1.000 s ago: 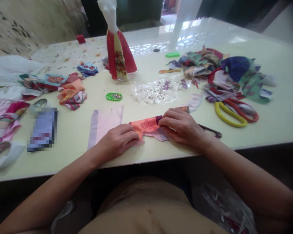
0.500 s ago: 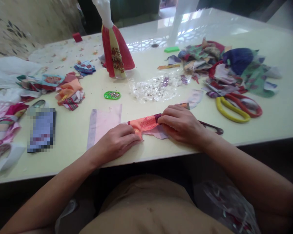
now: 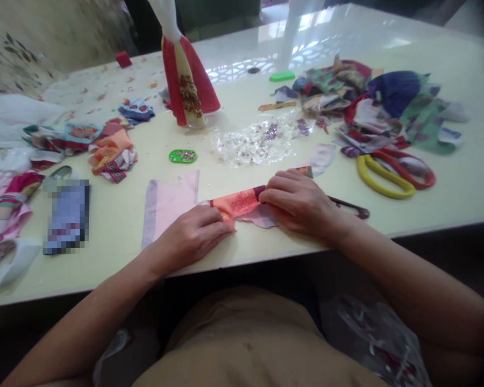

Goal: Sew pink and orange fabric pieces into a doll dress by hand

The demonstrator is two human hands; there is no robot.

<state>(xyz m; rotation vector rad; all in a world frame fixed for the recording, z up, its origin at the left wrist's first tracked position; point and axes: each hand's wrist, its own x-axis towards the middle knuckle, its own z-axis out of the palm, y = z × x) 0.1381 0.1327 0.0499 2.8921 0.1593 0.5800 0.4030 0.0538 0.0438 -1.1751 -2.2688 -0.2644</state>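
Between my hands, at the table's front, stretches an orange patterned fabric strip (image 3: pixel 237 202) with a dark purple end. My left hand (image 3: pixel 197 232) has its fingers closed on the strip's left end. Closed fingers of my right hand (image 3: pixel 298 201) grip the purple end. Beneath and beside the strip lie pale pink fabric pieces, the larger pink piece (image 3: pixel 172 199) left of it and a smaller pink scrap (image 3: pixel 260 217) under it. A dark metal tool (image 3: pixel 353 208), probably tweezers or a clip, shows partly behind my right wrist.
A doll-like figure's red and yellow skirt (image 3: pixel 191 80) stands at the back. A clear plastic sheet with small beads (image 3: pixel 250 142) and a green bead tray (image 3: pixel 183 156) lie mid-table. Scissors handles (image 3: pixel 383 177) sit right, by a scrap pile (image 3: pixel 347 86). More fabric scraps (image 3: pixel 113 153) lie left.
The view has shifted slightly, so things on the table sit a little differently in it. Both hands keep their hold on the orange strip with almost no movement.
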